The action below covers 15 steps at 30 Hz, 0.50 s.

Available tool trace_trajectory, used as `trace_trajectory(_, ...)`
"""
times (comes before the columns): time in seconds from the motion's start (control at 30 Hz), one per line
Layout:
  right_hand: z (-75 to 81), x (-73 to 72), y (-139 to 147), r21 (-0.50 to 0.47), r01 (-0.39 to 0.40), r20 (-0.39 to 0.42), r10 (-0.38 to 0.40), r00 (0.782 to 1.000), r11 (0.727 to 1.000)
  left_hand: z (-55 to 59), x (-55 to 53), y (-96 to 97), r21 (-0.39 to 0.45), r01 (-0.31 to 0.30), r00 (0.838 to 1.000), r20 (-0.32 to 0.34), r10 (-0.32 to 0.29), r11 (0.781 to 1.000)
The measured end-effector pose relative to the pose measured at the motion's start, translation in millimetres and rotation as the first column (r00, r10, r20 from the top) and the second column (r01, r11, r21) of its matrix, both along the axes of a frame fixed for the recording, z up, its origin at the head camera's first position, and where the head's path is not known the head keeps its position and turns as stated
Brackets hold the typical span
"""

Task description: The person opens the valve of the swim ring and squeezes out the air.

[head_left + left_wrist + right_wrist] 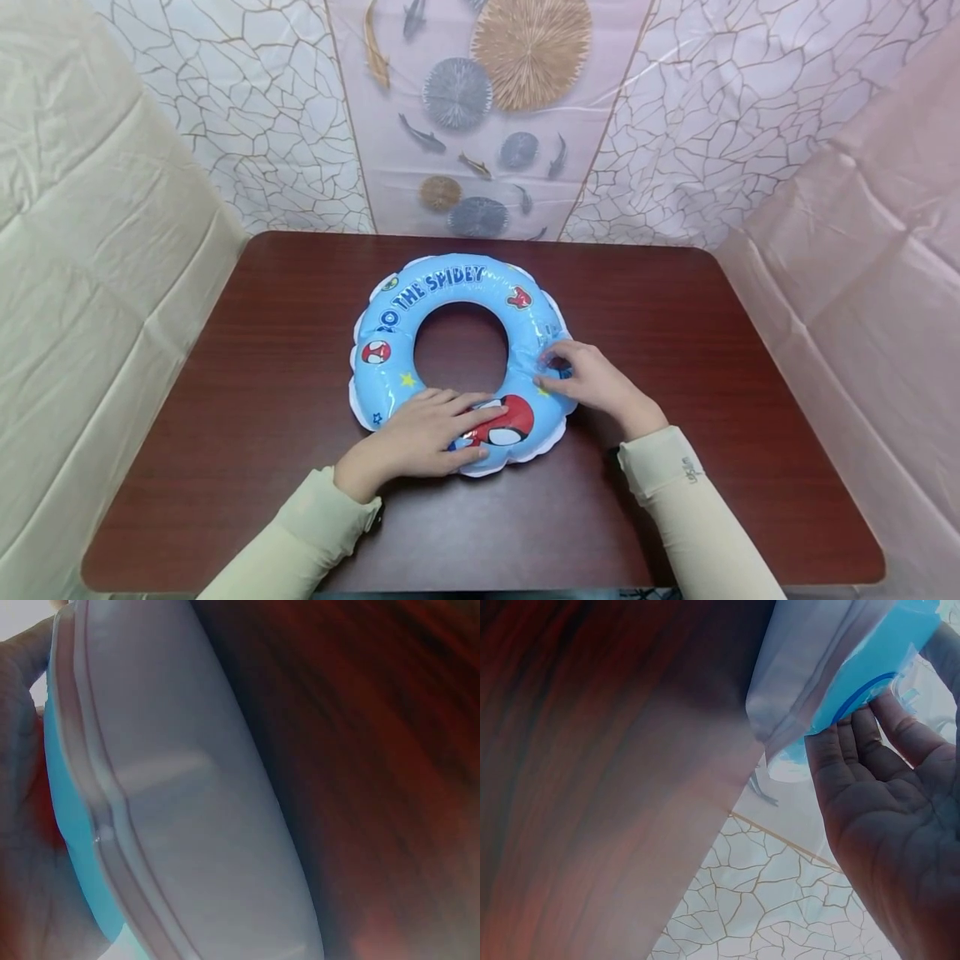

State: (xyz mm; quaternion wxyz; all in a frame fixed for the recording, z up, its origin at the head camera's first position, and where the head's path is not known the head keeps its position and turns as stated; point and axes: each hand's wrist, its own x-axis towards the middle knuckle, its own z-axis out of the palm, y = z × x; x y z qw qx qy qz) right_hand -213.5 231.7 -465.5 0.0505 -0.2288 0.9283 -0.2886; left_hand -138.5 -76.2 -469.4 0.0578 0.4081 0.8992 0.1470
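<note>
A light blue inflatable swim ring (457, 279) with a white scalloped edge lies on the table, cartoon prints and lettering on its top. My left hand (431, 429) rests flat on its near side, fingers spread across a red printed face. At the ring's right side, the thumb and forefinger of my right hand (596, 383) bend in around a small clear plastic valve (907, 697). The other fingertips touch the blue surface in the right wrist view. The ring's pale side wall (180, 780) fills much of the left wrist view. Where the fingertips meet the valve is partly hidden.
The dark red-brown wooden table (247, 400) has rounded corners. Patterned cloth (255, 108) hangs behind its far edge, and plain beige cloth (97, 275) flanks both sides.
</note>
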Motion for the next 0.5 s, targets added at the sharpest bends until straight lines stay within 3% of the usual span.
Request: trace_trajectory(0.5,-2.6,-0.2,-2.8,-0.012,0.0,0.024,0.0,1.0,1.0,-0.6,-1.1,0.4,-0.009,-0.006,1.0,0.028,0.006,1.0)
